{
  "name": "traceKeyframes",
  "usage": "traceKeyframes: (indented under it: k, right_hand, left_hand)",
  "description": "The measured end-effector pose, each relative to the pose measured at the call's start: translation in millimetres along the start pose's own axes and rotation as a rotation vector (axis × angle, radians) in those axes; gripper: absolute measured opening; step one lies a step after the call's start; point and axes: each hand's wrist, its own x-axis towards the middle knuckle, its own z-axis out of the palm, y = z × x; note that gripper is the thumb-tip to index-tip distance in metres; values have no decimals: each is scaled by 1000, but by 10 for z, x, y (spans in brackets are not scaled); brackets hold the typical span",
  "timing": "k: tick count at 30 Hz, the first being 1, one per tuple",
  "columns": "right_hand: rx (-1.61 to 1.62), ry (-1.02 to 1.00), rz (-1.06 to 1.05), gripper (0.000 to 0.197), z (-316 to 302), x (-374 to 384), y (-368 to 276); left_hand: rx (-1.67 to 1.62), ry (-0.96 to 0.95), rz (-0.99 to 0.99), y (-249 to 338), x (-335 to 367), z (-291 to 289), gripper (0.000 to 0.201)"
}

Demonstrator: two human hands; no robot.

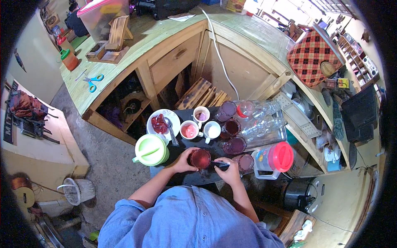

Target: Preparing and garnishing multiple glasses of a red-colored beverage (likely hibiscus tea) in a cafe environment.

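Left hand: fingers curled closed around the left side of a glass of dark red drink, which stands at the near edge of the small dark bench, just in front of the person

Right hand: fingers closed on a dark-handled tool, its kind too small to tell, whose tip points toward the held glass; hand sits just right of that glass

Items on the dark bench, left to right:
- 1 green lidded jug, left edge, just beside the left hand
- 1 white plate with red pieces and a spoon on it, far left corner
- 3 white mugs: one with pink contents, one with a purplish filling behind it, one with white contents to its right
- 5 glasses of dark red drink in all: the held one, plus four more ranged from the far edge down to the near right corner, the nearest of them touching or just beside the right hand
- clear empty glasses lying in a clear tray at the right edge; exact count cannot be told
- 1 clear pitcher with red lid, at the right edge near the right hand

Behind: a green-topped wooden counter carrying blue scissors
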Motion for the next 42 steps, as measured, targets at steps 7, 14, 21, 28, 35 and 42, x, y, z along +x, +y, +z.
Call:
traceKeyframes:
  k: [7,14,21,28,35,42]
  right_hand:
    - [-25,13,-37,24,1,26,-4]
    - [-65,-4,-19,25,-50,16,-14]
    - [-19,-2,-11,28,-83,13,10]
    - [-24,-17,-65,27,-59,53,-22]
    - [-31,-17,-35,27,-57,49,-21]
    - [-23,-36,-16,28,-48,60,-7]
  left_hand:
    - [50,3,31,-58,12,0,99]
    - [15,-18,41,38,26,-29,95]
    - [-50,-162,14,101,91,-117,100]
    - [-116,-167,-36,95,89,-117,98]
    - [-154,-175,-29,70,90,-105,99]
    - [-109,-161,-30,70,86,-110,100]
